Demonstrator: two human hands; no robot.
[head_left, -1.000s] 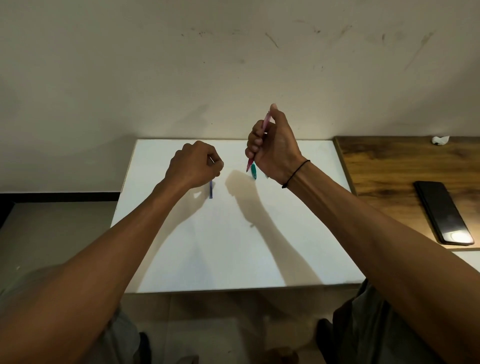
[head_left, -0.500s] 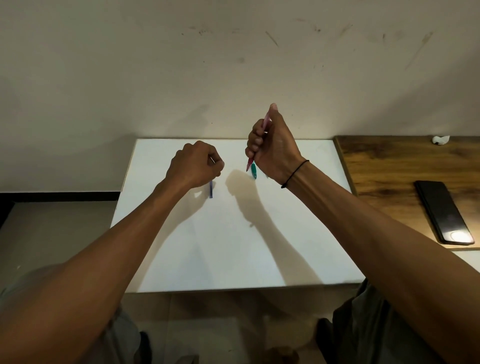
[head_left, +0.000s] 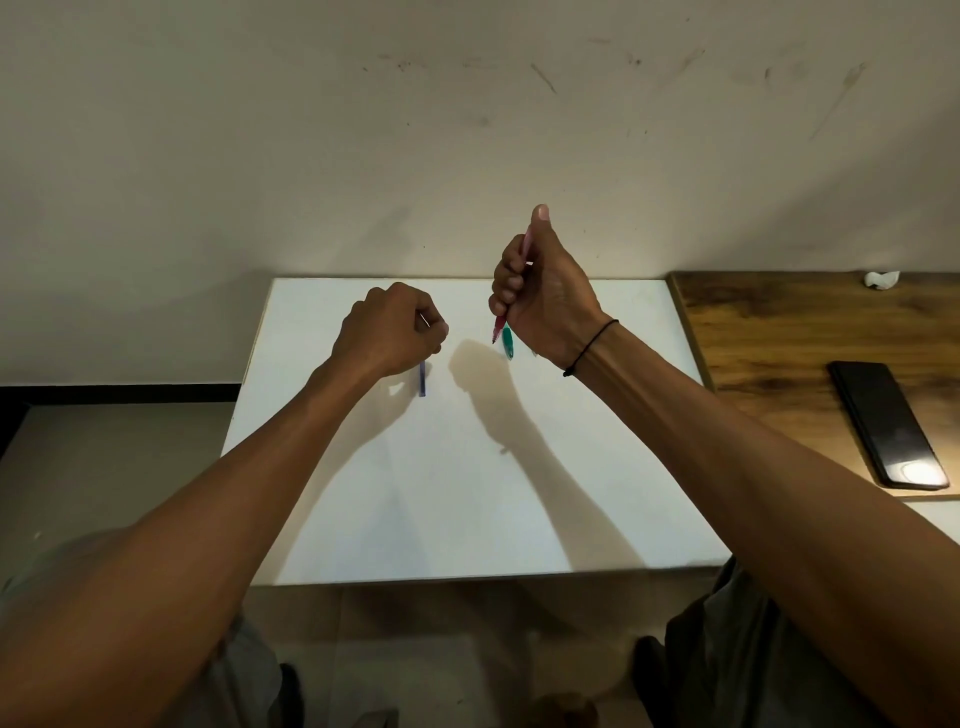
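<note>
My right hand (head_left: 545, 296) is raised over the far part of the white table (head_left: 467, 493) and grips a pink-red pen (head_left: 500, 327) in a fist, tip pointing down, thumb on its top end. A green pen (head_left: 508, 343) lies on the table just below that hand, partly hidden by it. My left hand (head_left: 389, 332) is curled round a blue pen (head_left: 422, 382), whose lower end sticks out beneath the fist; a thin light part shows between thumb and fingers.
A wooden desk (head_left: 769, 332) adjoins the white table on the right, carrying a black phone (head_left: 888, 421) and a small white object (head_left: 880, 279) at the back. A scuffed wall rises behind both. My knees and the floor show below the table's near edge.
</note>
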